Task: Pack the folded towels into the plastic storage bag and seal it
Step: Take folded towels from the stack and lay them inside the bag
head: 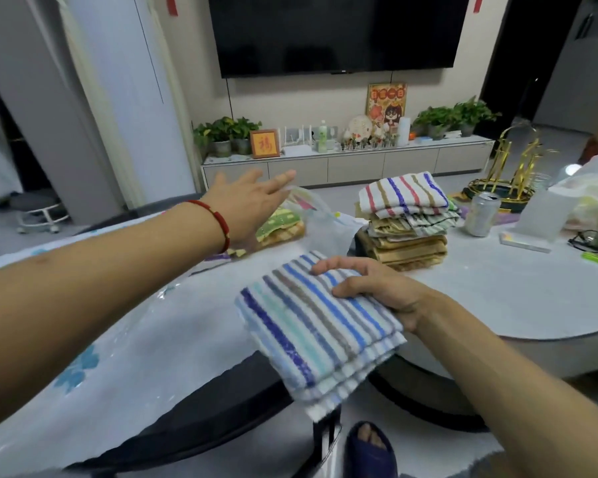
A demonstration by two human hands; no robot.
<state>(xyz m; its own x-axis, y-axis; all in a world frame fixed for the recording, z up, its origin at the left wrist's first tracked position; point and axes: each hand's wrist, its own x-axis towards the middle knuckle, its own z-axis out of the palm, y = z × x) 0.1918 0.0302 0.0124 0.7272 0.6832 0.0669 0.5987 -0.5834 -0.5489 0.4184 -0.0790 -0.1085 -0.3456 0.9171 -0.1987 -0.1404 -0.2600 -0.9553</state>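
My right hand (373, 291) grips a folded blue-and-grey striped towel (311, 332) over the near edge of the table. My left hand (249, 201), with a red cord on the wrist, stretches out with fingers spread over the clear plastic storage bag (311, 212). The bag lies on the table and holds a green and yellow folded towel (280, 225). A stack of folded towels (406, 222), topped by a red-and-blue striped one, stands to the right of the bag.
The grey table (497, 291) also carries a drink can (482, 213), a white box (542, 215), a gold rack (511, 167) and plastic bags at the far right. A flowered plastic sheet (83, 357) covers the table's left part. My foot in a blue slipper (370, 450) shows below.
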